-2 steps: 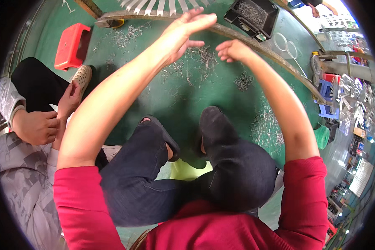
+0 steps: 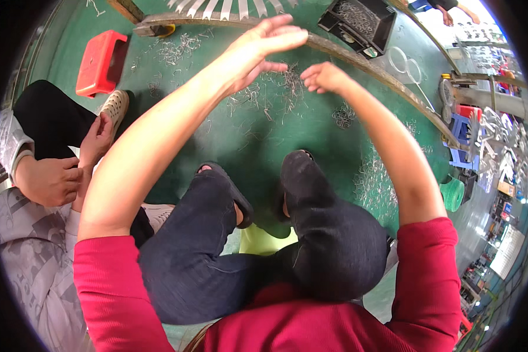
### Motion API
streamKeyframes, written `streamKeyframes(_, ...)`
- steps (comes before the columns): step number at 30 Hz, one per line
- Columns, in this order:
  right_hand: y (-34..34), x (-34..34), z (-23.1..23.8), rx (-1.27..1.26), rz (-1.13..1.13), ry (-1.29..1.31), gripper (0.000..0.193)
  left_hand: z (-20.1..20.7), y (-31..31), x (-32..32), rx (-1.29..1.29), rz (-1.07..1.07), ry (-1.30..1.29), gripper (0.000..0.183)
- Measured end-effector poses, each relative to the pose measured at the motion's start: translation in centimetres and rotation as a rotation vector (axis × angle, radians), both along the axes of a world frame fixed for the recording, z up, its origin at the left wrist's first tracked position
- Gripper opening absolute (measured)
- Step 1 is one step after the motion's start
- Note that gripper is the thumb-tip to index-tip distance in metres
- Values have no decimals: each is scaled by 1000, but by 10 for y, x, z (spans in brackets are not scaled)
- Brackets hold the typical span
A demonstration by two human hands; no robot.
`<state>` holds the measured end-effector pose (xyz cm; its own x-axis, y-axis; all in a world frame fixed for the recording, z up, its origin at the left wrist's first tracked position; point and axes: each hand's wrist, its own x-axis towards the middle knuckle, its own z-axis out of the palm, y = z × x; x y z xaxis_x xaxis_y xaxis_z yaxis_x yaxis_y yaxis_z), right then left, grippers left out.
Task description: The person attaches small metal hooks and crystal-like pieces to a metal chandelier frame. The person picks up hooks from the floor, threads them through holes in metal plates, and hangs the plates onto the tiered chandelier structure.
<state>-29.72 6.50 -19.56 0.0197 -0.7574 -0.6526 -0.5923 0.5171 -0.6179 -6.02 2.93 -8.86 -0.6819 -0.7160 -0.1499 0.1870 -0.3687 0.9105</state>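
My left hand [image 2: 258, 51] is raised at the near side of a long rail, its fingers stretched apart with nothing seen in them. Just beyond it, a row of flat silvery strips [image 2: 226, 8] fans out along the rail [image 2: 387, 75]. To the right, my right hand [image 2: 325, 77] hovers with its fingers bent and drawn together; whether anything is pinched there is hidden. The two hands are apart, and below them bent metal wire hooks [image 2: 290, 85] lie scattered on the green floor.
A black crate [image 2: 358, 23] of wire pieces stands beyond the rail. A red stool [image 2: 101, 63] is at the far left. Close on my left sits another person, with hands [image 2: 50, 179] together. More hooks [image 2: 374, 179] lie to the right, near a blue stool [image 2: 462, 138].
My left hand has shifted slightly to the right. My right hand has dropped a little toward me, its fingers still bent.
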Motion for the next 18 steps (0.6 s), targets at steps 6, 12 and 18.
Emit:
streamKeyframes(6,31,58,-112,-293,528,294,26,-44,-30,81,-133,-218,-536,47)
streamKeyframes(12,43,71,-139,-418,332,327,11,-83,-44,165,92,245,-581,40)
streamKeyframes(18,29,75,-150,-417,57,467,8,-101,-40,175,179,292,-525,35)
